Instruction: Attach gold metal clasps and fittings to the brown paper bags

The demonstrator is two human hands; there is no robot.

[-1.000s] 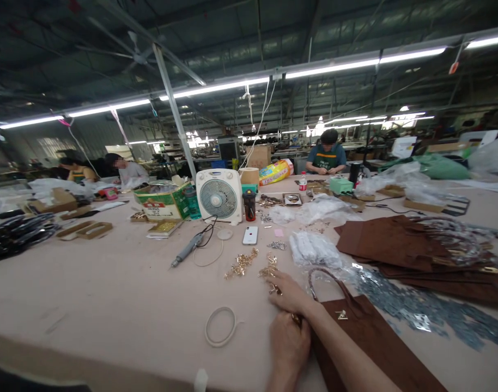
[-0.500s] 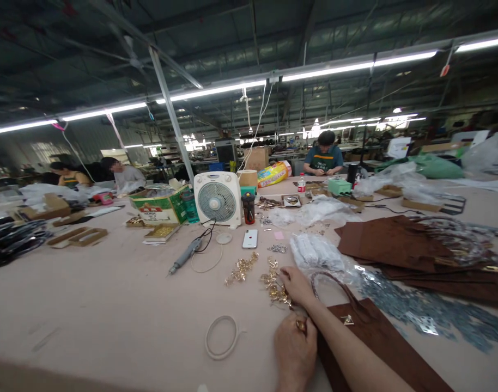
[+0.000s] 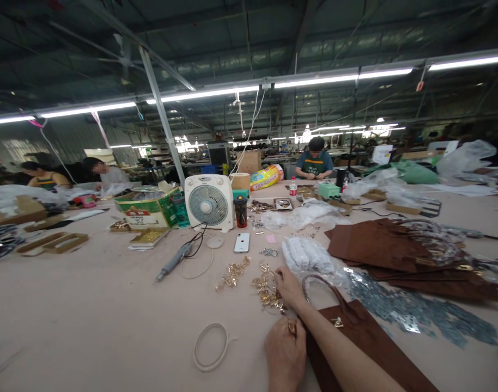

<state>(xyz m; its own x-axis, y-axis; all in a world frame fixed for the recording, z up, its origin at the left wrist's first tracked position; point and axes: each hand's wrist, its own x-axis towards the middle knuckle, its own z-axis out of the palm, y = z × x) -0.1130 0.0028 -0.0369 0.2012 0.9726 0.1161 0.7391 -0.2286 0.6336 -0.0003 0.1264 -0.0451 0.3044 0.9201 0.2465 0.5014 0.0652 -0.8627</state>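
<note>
My left hand (image 3: 285, 351) rests near the table's front, curled closed, with a small gold-coloured metal fitting (image 3: 292, 328) showing between thumb and forefinger. Just beyond it my right hand (image 3: 290, 287) reaches into the right-hand pile of gold-coloured metal fittings (image 3: 266, 296), fingertips bent together at its edge. What those fingertips pinch is too small to make out. Under my right forearm lies a brown bag (image 3: 359, 321) with a looped handle (image 3: 325, 280) and a gold-coloured clasp piece (image 3: 337, 322). A second heap of gold fittings (image 3: 232, 274) lies to the left.
Left of my hands lie a white coil (image 3: 211, 347) and a corded grey power tool (image 3: 173, 262). A box fan (image 3: 208, 202), a phone (image 3: 241, 243) and a drink bottle (image 3: 240, 211) stand or lie farther back. Brown bags (image 3: 380, 245) and flat metal plates (image 3: 416, 307) cover the right.
The view has swung slightly right, so everything sits farther left in the picture. My right hand stays at the gold fittings and my left hand keeps its closed grip.
</note>
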